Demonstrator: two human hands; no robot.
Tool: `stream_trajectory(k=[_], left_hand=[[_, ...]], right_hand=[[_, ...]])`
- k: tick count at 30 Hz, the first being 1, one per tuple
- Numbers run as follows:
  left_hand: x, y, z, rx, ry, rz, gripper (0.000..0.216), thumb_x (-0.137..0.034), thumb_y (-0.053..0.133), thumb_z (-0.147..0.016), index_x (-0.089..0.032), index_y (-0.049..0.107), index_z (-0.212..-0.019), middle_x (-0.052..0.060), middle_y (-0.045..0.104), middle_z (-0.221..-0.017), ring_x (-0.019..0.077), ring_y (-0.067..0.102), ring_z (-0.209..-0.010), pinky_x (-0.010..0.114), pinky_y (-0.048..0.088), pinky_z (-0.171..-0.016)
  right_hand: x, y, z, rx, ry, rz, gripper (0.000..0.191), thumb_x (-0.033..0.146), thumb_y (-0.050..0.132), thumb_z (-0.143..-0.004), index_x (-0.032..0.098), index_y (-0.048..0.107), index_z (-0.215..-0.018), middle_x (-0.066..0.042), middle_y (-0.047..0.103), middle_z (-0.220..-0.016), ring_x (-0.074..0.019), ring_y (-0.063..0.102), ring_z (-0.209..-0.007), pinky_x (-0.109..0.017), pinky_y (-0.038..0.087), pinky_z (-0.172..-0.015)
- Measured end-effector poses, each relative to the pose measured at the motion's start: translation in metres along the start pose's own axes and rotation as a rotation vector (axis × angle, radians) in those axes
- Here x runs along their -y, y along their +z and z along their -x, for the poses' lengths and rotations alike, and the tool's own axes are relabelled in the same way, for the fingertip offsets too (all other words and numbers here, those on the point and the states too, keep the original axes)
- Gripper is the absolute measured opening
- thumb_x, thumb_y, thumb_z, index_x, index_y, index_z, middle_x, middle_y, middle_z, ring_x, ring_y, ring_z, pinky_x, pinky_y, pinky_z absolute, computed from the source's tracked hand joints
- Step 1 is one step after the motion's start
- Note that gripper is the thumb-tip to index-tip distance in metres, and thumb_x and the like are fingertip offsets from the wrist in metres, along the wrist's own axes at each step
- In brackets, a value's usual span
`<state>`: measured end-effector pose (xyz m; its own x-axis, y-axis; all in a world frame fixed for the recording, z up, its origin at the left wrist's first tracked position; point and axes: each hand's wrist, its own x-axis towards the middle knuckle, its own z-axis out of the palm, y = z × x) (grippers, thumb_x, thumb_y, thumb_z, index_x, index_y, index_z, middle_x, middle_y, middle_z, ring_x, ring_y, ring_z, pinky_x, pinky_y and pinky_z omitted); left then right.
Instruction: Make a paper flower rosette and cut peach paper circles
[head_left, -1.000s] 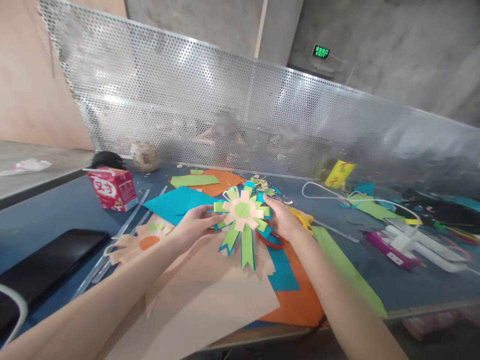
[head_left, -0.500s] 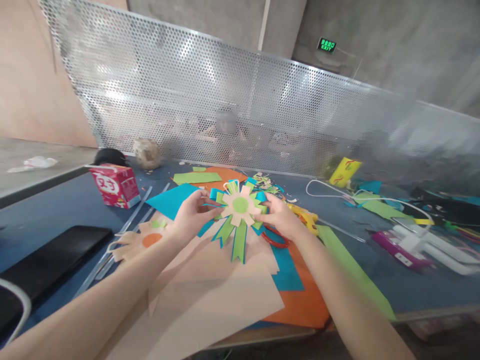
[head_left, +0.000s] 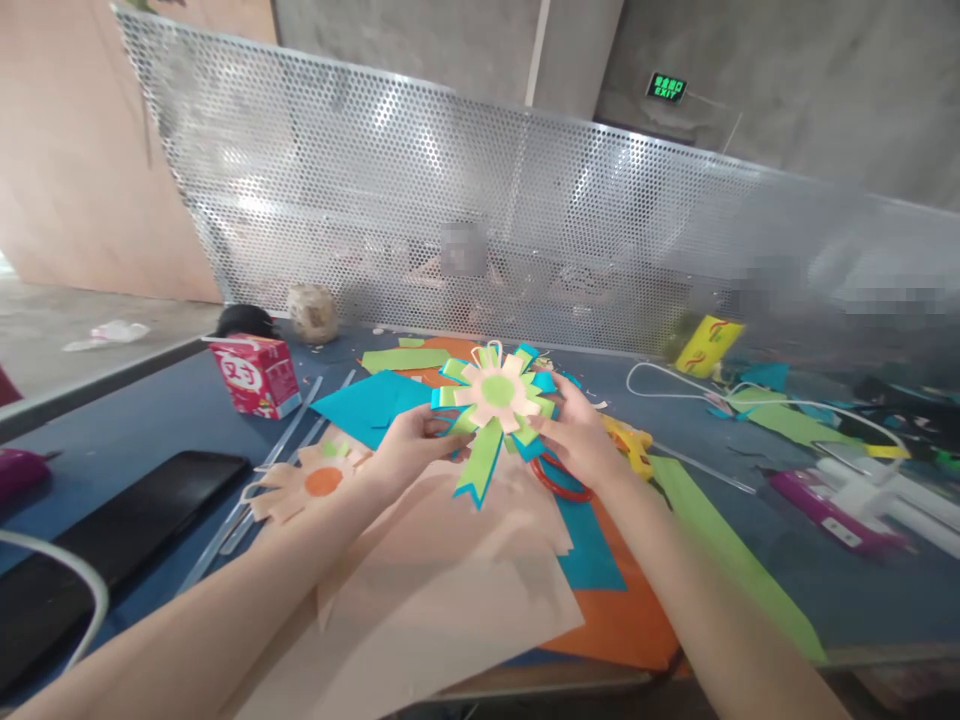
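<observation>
A paper rosette [head_left: 498, 391] in blue, green and pale pink, with a round green centre and forked ribbon tails, is held up above the sheets. My left hand [head_left: 416, 445] is closed on its lower left edge. On its right edge, my right hand [head_left: 577, 430] pinches the outer loops, thumb in front. Pale pink paper sheets [head_left: 442, 600] lie below. To the left rests a second pink paper flower [head_left: 322, 482] with an orange centre. Close to my right hand are red scissor handles [head_left: 561, 482] and a yellow tool [head_left: 634, 447], both partly covered.
A red drink carton [head_left: 255, 375] and a black phone [head_left: 127, 535] are on the left. Blue paper [head_left: 375, 405], orange paper [head_left: 630, 625] and a green strip [head_left: 739, 550] surround the work. At right lies a purple glue gun [head_left: 832, 510]. A perforated metal screen [head_left: 450, 180] stands behind.
The rosette has turned and tilted, so one forked tail now points down to the left. My hands still hold it at both sides. The view has shifted slightly left.
</observation>
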<state>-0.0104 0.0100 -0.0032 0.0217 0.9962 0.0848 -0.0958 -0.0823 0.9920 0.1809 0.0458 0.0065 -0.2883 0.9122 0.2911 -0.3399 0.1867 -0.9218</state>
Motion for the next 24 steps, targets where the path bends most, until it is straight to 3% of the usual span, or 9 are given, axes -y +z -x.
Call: stream_trajectory(k=[3, 9, 15, 17, 20, 22, 24], left_hand=[[0.001, 0.003, 0.003, 0.004, -0.073, -0.029, 0.033, -0.023, 0.077, -0.056, -0.013, 0.059, -0.082, 0.005, 0.07, -0.075, 0.0168, 0.066, -0.055, 0.029, 0.052, -0.056], [0.003, 0.007, 0.007, 0.177, -0.231, -0.021, 0.037, -0.027, 0.079, -0.054, -0.014, 0.058, -0.082, 0.006, 0.071, -0.068, 0.0174, 0.066, -0.052, 0.026, 0.049, -0.051], [0.006, 0.009, 0.008, 0.189, -0.249, 0.026, 0.041, -0.033, 0.08, -0.052, -0.013, 0.059, -0.081, 0.008, 0.069, -0.068, 0.0189, 0.066, -0.061, 0.026, 0.048, -0.053], [0.004, 0.009, 0.009, 0.13, -0.211, 0.032, 0.045, -0.036, 0.079, -0.053, -0.014, 0.059, -0.087, 0.01, 0.069, -0.083, 0.019, 0.066, -0.071, 0.025, 0.047, -0.056], [0.0, 0.007, 0.009, -0.087, -0.118, -0.034, 0.054, -0.038, 0.079, -0.053, -0.016, 0.058, -0.098, 0.014, 0.061, -0.11, 0.0213, 0.063, -0.087, 0.026, 0.048, -0.062], [-0.003, 0.004, 0.008, -0.173, -0.072, -0.091, 0.055, -0.038, 0.079, -0.053, -0.017, 0.059, -0.099, 0.014, 0.059, -0.114, 0.0222, 0.061, -0.091, 0.027, 0.048, -0.065], [-0.005, 0.001, 0.007, -0.124, -0.038, -0.085, 0.05, -0.037, 0.078, -0.055, -0.018, 0.061, -0.097, 0.011, 0.064, -0.102, 0.0202, 0.061, -0.085, 0.027, 0.048, -0.065]], right_hand=[[-0.005, 0.0, 0.0, -0.016, 0.007, 0.05, 0.065, 0.018, 0.075, -0.057, 0.027, 0.047, -0.115, -0.001, 0.064, -0.092, -0.0194, 0.064, -0.083, -0.034, 0.053, -0.073], [-0.005, -0.006, -0.005, -0.248, -0.034, 0.082, 0.064, 0.019, 0.08, -0.048, 0.023, 0.053, -0.105, -0.001, 0.067, -0.086, -0.0196, 0.064, -0.08, -0.033, 0.053, -0.071], [0.0, -0.004, -0.003, -0.265, -0.026, 0.085, 0.061, 0.021, 0.081, -0.047, 0.023, 0.055, -0.102, -0.001, 0.068, -0.084, -0.0201, 0.065, -0.078, -0.034, 0.053, -0.07], [0.001, -0.002, -0.002, -0.265, -0.008, 0.047, 0.06, 0.021, 0.081, -0.046, 0.022, 0.055, -0.1, -0.001, 0.068, -0.081, -0.0193, 0.065, -0.074, -0.033, 0.054, -0.069], [0.001, 0.0, -0.001, -0.248, 0.024, 0.028, 0.06, 0.021, 0.081, -0.045, 0.021, 0.057, -0.099, 0.0, 0.067, -0.081, -0.0189, 0.065, -0.074, -0.031, 0.054, -0.068], [0.001, 0.001, -0.001, -0.229, 0.044, 0.033, 0.06, 0.021, 0.081, -0.045, 0.022, 0.057, -0.1, 0.0, 0.067, -0.083, -0.0192, 0.065, -0.075, -0.032, 0.054, -0.068], [0.002, 0.003, -0.001, -0.201, 0.055, 0.029, 0.059, 0.019, 0.081, -0.045, 0.022, 0.057, -0.099, 0.0, 0.066, -0.083, -0.0193, 0.065, -0.075, -0.032, 0.054, -0.067]])
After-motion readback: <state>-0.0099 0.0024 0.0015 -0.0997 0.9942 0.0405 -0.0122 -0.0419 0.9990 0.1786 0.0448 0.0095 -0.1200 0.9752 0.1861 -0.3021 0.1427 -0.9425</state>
